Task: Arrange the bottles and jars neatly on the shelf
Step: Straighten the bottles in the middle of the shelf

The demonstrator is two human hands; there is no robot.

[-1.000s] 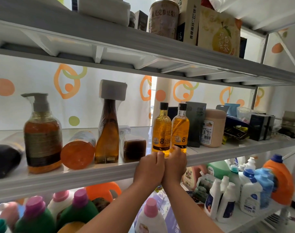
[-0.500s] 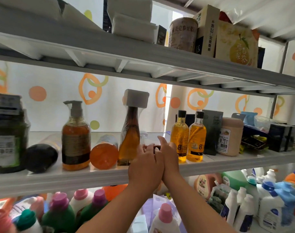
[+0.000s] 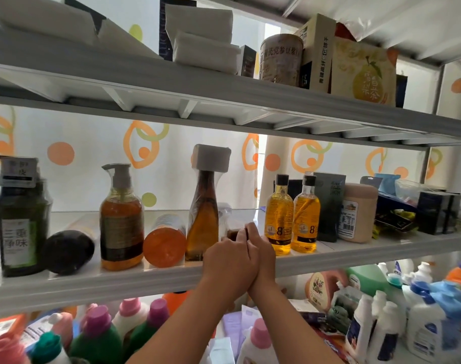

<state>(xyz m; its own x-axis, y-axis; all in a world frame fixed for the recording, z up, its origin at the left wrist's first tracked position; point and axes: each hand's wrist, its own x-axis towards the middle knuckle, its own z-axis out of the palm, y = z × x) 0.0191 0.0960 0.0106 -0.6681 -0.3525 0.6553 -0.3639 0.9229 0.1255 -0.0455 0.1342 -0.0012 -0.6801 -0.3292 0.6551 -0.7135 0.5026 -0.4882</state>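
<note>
Both hands have slid left along the shelf [image 3: 145,281], away from the two yellow bottles [image 3: 292,214], to a small brown jar [image 3: 234,233].

Left hand [image 3: 229,261] and right hand [image 3: 263,254] press together, fingers curled around the mostly hidden jar, which sits between the tall amber bottle [image 3: 203,219] and the yellow bottles.

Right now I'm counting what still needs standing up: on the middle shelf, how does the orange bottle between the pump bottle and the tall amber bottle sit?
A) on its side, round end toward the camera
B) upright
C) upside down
A: the orange bottle lies on its side, round end facing us, between the pump bottle and the tall amber bottle.
</note>
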